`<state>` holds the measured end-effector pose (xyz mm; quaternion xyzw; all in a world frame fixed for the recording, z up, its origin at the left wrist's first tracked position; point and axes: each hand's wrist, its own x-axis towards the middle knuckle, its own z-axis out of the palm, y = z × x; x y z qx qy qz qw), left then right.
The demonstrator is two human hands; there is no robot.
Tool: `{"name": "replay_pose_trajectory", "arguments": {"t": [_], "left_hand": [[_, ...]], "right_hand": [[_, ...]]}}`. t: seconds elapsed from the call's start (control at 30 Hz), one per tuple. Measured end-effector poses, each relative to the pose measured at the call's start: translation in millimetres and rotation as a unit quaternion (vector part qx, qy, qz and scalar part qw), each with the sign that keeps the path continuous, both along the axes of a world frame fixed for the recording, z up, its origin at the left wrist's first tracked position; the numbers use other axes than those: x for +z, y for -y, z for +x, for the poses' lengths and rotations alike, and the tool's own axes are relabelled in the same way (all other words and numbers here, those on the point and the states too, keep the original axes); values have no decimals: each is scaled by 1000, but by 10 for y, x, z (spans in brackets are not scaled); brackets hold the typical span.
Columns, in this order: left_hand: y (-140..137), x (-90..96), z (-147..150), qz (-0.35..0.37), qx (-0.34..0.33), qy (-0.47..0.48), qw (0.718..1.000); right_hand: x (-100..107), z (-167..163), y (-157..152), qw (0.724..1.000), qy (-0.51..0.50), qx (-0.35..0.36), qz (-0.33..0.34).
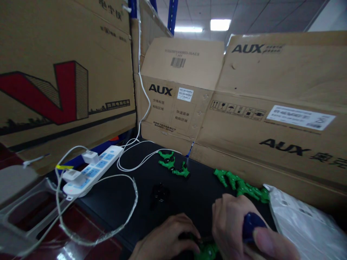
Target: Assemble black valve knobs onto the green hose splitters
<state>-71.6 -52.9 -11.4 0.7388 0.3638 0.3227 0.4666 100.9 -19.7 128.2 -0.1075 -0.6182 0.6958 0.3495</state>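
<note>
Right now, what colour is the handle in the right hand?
Dark blue; the handle shows best in the head view.

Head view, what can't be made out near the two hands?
In the head view:
Green piece: partly covered by the left hand, cut off by the bottom edge.
Blue handle: mostly covered by the right hand.
Black part: details lost against the dark table.
Bag: contents hidden by cloudy plastic.

Low in the head view, your left hand [172, 234] comes up from the bottom edge, fingers bent rightward in a pinch, while near it your right hand [233, 222] is curled in a grip, its thumb on the near side.
</note>
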Motion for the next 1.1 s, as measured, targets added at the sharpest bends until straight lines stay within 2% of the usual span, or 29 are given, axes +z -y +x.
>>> {"name": "replay_pose_trajectory", "arguments": {"t": [0.03,0.07,0.13,0.2,0.23,0.27,0.33,0.37,0.43,0.5,0.53,0.57,0.67,0.7,0.77,0.83,0.9,0.97,1.1], "left_hand": [[2,-4,6,0,4,-1,1000],[5,-11,12,-1,9,-2,1000],[17,-29,18,0,17,-5,1000],[32,-46,15,1,21,-10,1000],[39,-54,11,4,24,-10,1000],[46,-61,7,5,27,-10,1000],[61,-76,-2,4,27,-12,1000],[69,-82,-4,4,26,-16,1000],[86,-90,-6,5,37,-32,999],[102,-90,-5,10,57,-47,997],[108,-85,-4,12,66,-50,996],[110,-76,-4,14,72,-50,996],[104,-34,-17,36,61,-40,997],[102,-17,-30,49,54,-36,997],[109,12,-75,74,44,-35,996],[143,29,-155,87,67,-47,993],[203,27,-271,103,128,-71,984],[273,2,-412,134,211,-100,963],[371,-99,-668,180,369,-152,899]], "right_hand": [[-13,0,-21,1000,-13,4,0],[-27,-21,-34,999,-32,-24,-12],[-51,-114,-28,988,-67,-133,-48],[-56,-247,20,957,-81,-274,-57],[-49,-320,57,927,-81,-363,-47],[-37,-390,98,885,-77,-458,-29],[-5,-511,181,785,-61,-616,9],[10,-556,214,739,-48,-672,22],[23,-604,252,673,-20,-739,30],[13,-606,245,645,-4,-763,28],[2,-597,229,647,-3,-762,27],[-8,-585,209,662,-7,-749,27],[11,-559,170,749,-15,-662,21],[43,-555,177,770,-24,-637,22],[146,-545,232,786,-56,-615,34],[269,-510,330,779,-93,-619,49],[360,-428,449,776,-99,-621,55],[370,-296,569,789,-73,-609,29],[131,23,781,832,41,-534,-144]]}}
